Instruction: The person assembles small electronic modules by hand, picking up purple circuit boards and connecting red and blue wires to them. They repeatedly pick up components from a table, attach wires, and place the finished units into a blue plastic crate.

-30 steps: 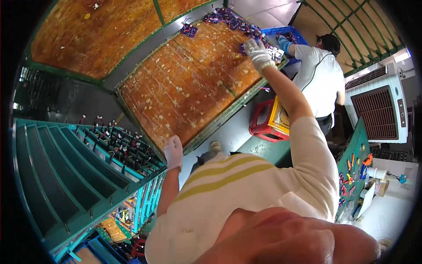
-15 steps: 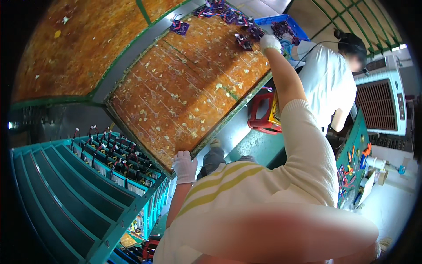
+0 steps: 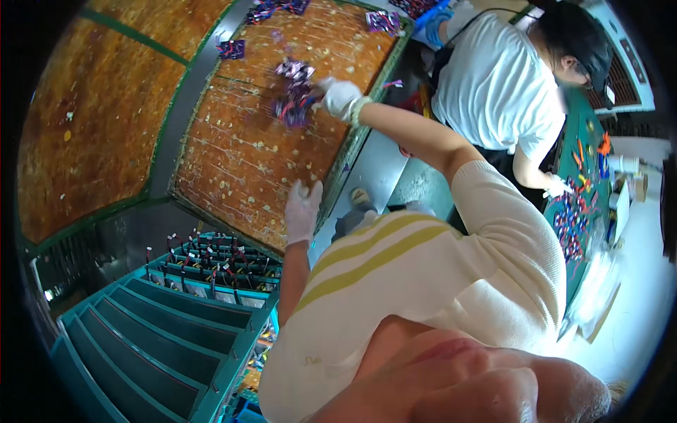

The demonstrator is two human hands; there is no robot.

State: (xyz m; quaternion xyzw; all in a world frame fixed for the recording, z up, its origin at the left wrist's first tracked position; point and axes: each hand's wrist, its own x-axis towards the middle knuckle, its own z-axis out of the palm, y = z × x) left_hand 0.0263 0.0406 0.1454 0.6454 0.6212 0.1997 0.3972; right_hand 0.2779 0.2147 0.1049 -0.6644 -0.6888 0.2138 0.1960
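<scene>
My right hand, in a white glove, reaches over the brown wooden board. Its fingers are closed at the edge of a cluster of purple circuit boards with wires, which is smeared by motion. My left hand, also gloved, rests at the near edge of the wooden board, fingers apart and holding nothing. More purple circuit boards lie at the far right corner. A single circuit board sits by the far left edge, near a pile of circuit boards at the back.
A co-worker in a white shirt stands at the right, one hand over a green table strewn with coloured parts. At the lower left is a teal rack with wired items in rows. Another brown board adjoins on the left.
My right hand has come from the far right corner toward the middle of the wooden board, and circuit boards have come with it. The co-worker has turned toward the green table. The view has shifted.
</scene>
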